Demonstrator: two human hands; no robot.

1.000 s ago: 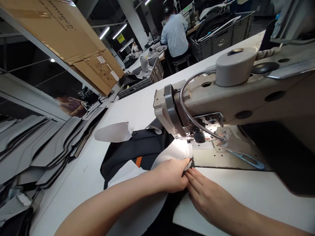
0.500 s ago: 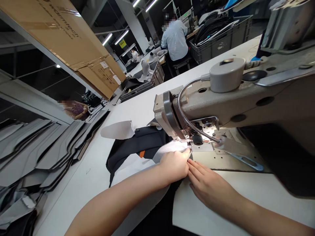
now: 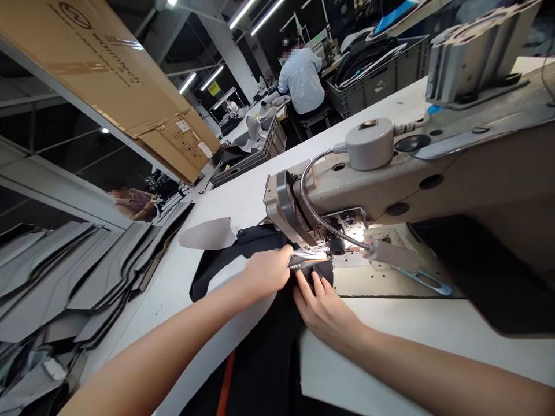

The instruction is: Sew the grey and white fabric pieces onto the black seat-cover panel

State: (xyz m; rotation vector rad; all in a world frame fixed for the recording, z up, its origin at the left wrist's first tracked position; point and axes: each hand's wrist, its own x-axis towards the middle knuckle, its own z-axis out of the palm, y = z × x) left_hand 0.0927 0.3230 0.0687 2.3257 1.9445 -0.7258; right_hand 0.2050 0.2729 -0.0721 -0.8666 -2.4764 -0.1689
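My left hand [image 3: 269, 270] is closed on the edge of the black fabric cover [image 3: 264, 341], just left of the sewing machine's lit needle area. Beside its fingertips is a small strip with white lettering [image 3: 299, 266]. My right hand [image 3: 325, 306] lies on the black fabric with its fingers apart, close to the needle area and touching no part of the machine. The sewing machine [image 3: 381, 179] reaches in from the right. A pale fabric panel [image 3: 243, 320] lies under my left forearm, and an orange strip [image 3: 226, 381] crosses the cover below.
Stacked grey panels [image 3: 108, 271] fill the table's left side. Blue-handled snips [image 3: 427, 282] rest on the machine bed, near a dark flat panel [image 3: 481, 271]. A cardboard box [image 3: 113, 75] leans at upper left. Beyond the table, a person [image 3: 301, 78] sits beside a grey crate [image 3: 377, 81].
Both hands have shifted left. My left hand's grip has moved from the pale mesh to the black fabric, the lettered strip has come into view, and my right fingers have spread.
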